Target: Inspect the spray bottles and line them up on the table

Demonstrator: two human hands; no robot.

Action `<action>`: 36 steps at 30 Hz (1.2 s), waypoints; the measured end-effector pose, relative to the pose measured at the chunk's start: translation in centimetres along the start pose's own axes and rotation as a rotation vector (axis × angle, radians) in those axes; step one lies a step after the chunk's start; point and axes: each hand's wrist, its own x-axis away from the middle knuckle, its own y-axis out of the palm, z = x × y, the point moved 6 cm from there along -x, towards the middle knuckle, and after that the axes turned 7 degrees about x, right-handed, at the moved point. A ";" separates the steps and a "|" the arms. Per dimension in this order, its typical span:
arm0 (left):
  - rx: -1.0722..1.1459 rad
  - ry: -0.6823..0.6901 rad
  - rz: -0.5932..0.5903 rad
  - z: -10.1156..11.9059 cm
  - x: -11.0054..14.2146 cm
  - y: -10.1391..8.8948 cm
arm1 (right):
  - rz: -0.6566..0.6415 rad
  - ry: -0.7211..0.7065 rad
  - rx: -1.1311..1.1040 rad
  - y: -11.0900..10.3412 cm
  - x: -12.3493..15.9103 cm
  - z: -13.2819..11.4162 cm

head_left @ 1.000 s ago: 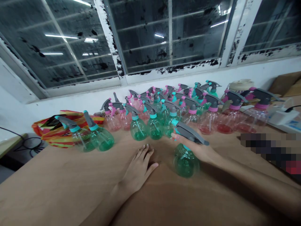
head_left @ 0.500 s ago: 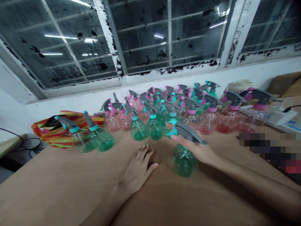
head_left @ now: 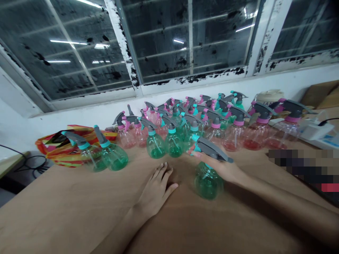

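Right hand (head_left: 217,166): clasped around neck of green spray bottle (head_left: 208,185), fingers near turquoise trigger. Bottle location: right of left hand (head_left: 155,192), before clustered bottles (head_left: 156,145); contact with wooden table (head_left: 79,201) unclear. Left hand: released, palm down on table, fingers extended. Clustered bottles: green and pink, below windows (head_left: 161,42). Green pair (head_left: 116,157): far left, beside striped bag (head_left: 65,159).

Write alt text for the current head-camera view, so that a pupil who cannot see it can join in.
A person's right hand holds a green spray bottle near the neck, while the left hand rests palm down on a brown table. Beyond them stand many green and pink spray bottles, with a striped bag at left and dark windows above.
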 end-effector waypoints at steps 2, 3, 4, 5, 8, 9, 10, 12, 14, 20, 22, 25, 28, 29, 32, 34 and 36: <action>0.001 0.004 -0.005 0.1 0.0 -0.1 | 0.022 0.019 0.044 -0.1 0.0 0.3; 0.002 0.003 -0.009 0.1 0.0 -0.1 | 0.029 0.023 0.058 -0.2 0.0 0.4; 0.004 0.001 -0.014 0.1 0.0 0.0 | 0.031 0.020 0.066 -0.2 0.0 0.5; 0.006 -0.002 -0.014 0.0 0.0 0.0 | 0.029 0.013 0.070 -0.2 0.1 0.5; 0.014 -0.007 -0.003 -0.1 0.0 0.1 | 0.032 -0.023 0.055 -0.2 0.1 0.4; 0.016 -0.005 0.002 -0.2 0.1 0.2 | 0.030 -0.036 0.040 -0.2 0.1 0.3; 0.017 -0.003 0.004 -0.2 0.1 0.3 | 0.028 -0.047 0.023 -0.2 0.1 0.2; 0.018 0.000 0.008 -0.2 0.1 0.3 | 0.017 -0.054 -0.011 -0.1 0.0 0.0; 0.019 0.002 0.004 -0.2 0.1 0.3 | 0.007 -0.044 -0.039 0.0 0.0 -0.1; 0.023 0.002 -0.009 0.0 0.0 0.1 | -0.019 -0.004 -0.091 0.2 0.0 0.0; 0.019 0.002 -0.006 0.0 0.0 0.1 | -0.020 -0.007 -0.087 0.3 0.0 0.0; 0.012 -0.006 -0.018 0.0 0.0 0.1 | -0.015 -0.012 -0.084 0.3 -0.1 0.0; 0.012 -0.011 -0.033 0.0 0.0 0.1 | -0.017 -0.024 -0.073 0.2 -0.1 -0.1; 0.014 -0.012 -0.037 0.0 0.0 0.1 | -0.017 -0.029 -0.064 0.2 -0.1 -0.1; 0.019 -0.012 -0.047 0.1 0.0 0.0 | -0.005 -0.035 -0.007 0.1 -0.1 -0.1; 0.019 -0.009 -0.044 0.2 0.0 -0.1 | 0.012 -0.026 0.046 -0.1 -0.1 -0.1; 0.021 -0.008 -0.040 0.2 0.0 -0.2 | 0.022 -0.012 0.083 -0.2 -0.1 -0.1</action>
